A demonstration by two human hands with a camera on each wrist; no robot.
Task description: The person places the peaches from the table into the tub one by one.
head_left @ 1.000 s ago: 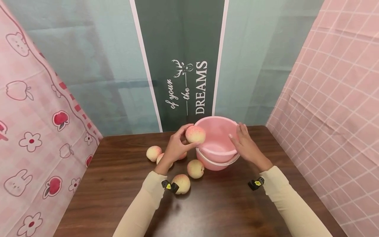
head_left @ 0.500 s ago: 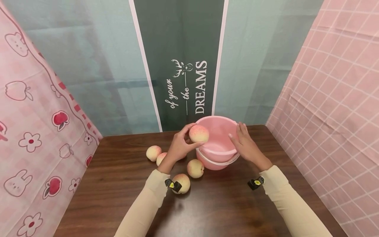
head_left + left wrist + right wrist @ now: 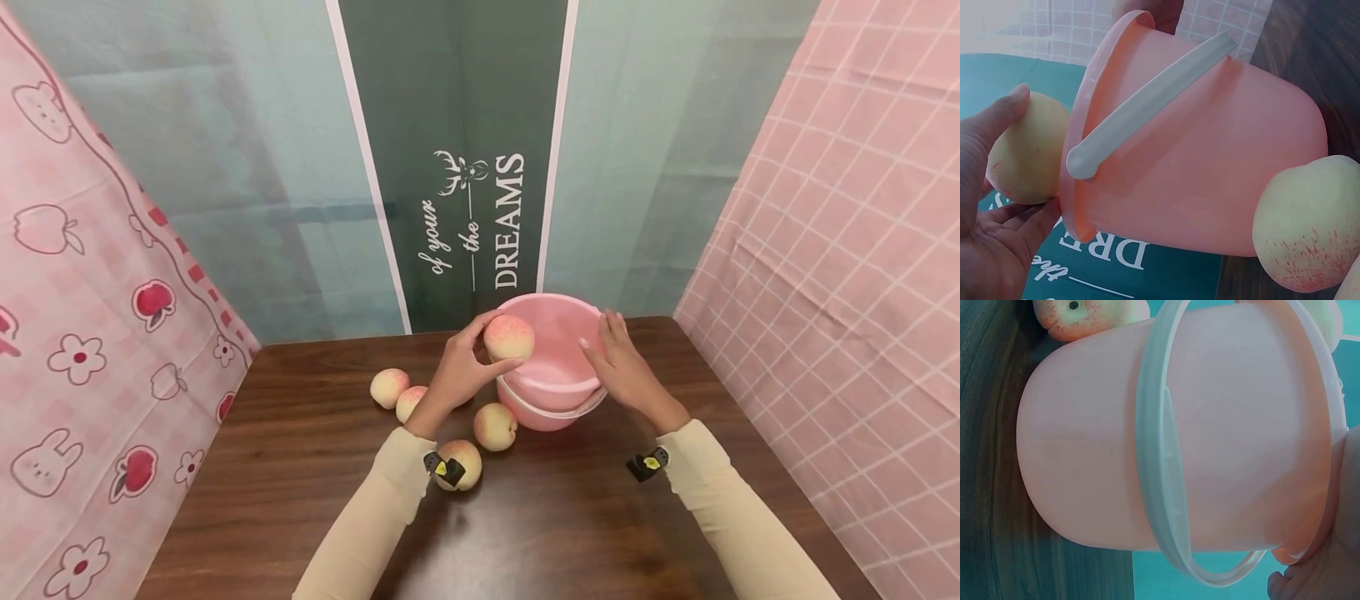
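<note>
Left grip [image 3: 461, 368] pinches a peach [image 3: 510, 337] at the pink bucket [image 3: 543, 421] (perhaps touching it); right grip [image 3: 625, 367], fingers straight, rests against it opposite.

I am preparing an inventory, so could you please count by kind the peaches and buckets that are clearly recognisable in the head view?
Peaches: 5
Bucket: 1
Total: 6
One more may be hidden by the left hand.

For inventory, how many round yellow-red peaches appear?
At least 5 peaches: the left hand holds one, two lie to its left, two on its near side; others may be hidden.
</note>
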